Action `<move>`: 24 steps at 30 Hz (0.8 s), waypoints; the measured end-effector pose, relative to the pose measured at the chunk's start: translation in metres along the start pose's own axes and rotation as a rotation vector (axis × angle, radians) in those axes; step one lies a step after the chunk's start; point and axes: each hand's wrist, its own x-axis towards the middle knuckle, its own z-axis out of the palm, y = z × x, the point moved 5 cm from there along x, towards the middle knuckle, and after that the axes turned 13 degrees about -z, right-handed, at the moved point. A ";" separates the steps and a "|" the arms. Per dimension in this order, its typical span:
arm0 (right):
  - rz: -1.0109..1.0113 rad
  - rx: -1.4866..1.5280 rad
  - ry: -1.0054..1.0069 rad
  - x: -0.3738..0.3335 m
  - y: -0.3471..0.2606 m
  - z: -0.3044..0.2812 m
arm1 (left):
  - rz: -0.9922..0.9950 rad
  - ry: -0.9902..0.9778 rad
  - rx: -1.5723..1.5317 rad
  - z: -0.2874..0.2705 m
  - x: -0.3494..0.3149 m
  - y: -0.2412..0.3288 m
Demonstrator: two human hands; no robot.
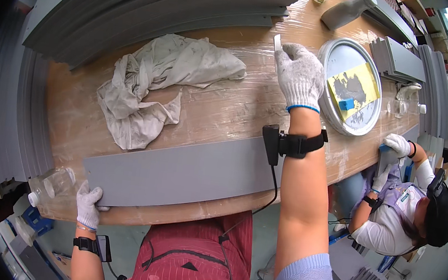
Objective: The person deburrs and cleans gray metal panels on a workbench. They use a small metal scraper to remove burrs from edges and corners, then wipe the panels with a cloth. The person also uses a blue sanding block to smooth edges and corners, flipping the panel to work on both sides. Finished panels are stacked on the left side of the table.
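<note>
A long flat grey panel [181, 174] lies along the near edge of the table. At its near left corner my left hand [88, 203], in a white knit glove, grips the edge with the thumb against it. My right hand [299, 78], gloved the same way, is raised over the table beyond the panel, closed on a small scraper [277, 42]; only its flat pale blade shows. Just right of that hand sits a round white lid [324, 104]. On it lie a yellow sheet [372, 89] smeared with grey paste and a small blue block [346, 104].
A crumpled whitish cloth [160, 72] lies beyond the panel. Stacked grey panels [155, 16] fill the far left. A grey bottle [349, 11] stands at the back, clear plastic bottles [53, 182] at the left corner. A co-worker [398, 209] works at the right.
</note>
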 end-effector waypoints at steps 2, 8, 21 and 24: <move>0.043 -0.180 -0.168 0.023 0.010 0.014 | 0.000 0.002 -0.001 -0.001 0.000 -0.001; 0.044 -0.293 -0.522 0.063 0.007 0.048 | -0.007 0.016 -0.010 -0.006 -0.003 -0.005; 0.172 -0.079 -0.173 0.028 0.017 0.044 | 0.009 0.001 0.053 0.000 0.003 0.003; 0.030 0.144 0.182 -0.041 -0.008 0.020 | -0.020 0.001 0.013 -0.004 0.000 -0.005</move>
